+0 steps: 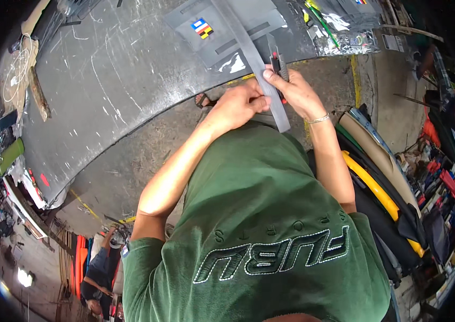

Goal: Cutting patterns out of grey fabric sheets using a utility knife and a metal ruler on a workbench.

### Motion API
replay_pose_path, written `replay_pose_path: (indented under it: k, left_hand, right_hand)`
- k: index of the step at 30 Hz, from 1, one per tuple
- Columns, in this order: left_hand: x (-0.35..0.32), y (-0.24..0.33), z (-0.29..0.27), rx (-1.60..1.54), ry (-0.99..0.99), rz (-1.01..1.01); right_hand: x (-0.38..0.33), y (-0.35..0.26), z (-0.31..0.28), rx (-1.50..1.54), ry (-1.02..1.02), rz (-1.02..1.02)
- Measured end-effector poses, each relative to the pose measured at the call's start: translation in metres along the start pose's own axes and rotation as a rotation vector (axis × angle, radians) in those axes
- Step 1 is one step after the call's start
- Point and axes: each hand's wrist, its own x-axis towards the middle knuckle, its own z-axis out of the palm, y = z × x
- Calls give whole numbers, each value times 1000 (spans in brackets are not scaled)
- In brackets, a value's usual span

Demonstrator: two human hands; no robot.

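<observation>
A long grey strip (244, 40) runs from the far side of the dark work table down toward my body, its lower end hanging past the table edge. My left hand (238, 105) is closed, with thumb and fingertips at the strip's left edge near that end. In my right hand (300, 95) is a utility knife (276, 61) with red parts, its blade pointing away from me. The right thumb also presses on the strip. Beyond the hands, a flat grey sheet (184, 22) with a colourful printed patch (202, 28) lies beneath the strip.
The scratched dark table (114, 70) curves across the front and left. Clear plastic packaging (345, 43) and a green stick-like thing (324, 27) lie at the far right. Rolls of material, one yellow (372, 185), stand close on my right. Another person (98, 271) is at the lower left.
</observation>
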Motion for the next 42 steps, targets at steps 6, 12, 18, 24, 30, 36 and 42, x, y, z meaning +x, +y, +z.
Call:
replay_pose_path:
  k: [6, 12, 18, 24, 30, 36, 42]
  left_hand:
    - [-5, -2, -77, 824, 725, 243]
    - [11, -32, -135, 1157, 714, 342]
    - [27, -25, -121, 1044, 685, 295]
    - [25, -29, -126, 1071, 661, 350]
    - [29, -13, -135, 1108, 596, 400]
    - [39, -18, -150, 1188, 547, 455]
    - [41, -26, -148, 1218, 583, 494]
  right_hand:
    - [4, 27, -15, -220, 340, -13]
    - [-9, 35, 4, -339, 474, -170]
    - [-21, 58, 48, -264, 415, -173]
    - [-17, 72, 62, -335, 425, -158]
    - [-10, 61, 72, -342, 462, -203]
    - [-7, 57, 74, -377, 412, -174]
    - [-4, 58, 68, -311, 350, -125]
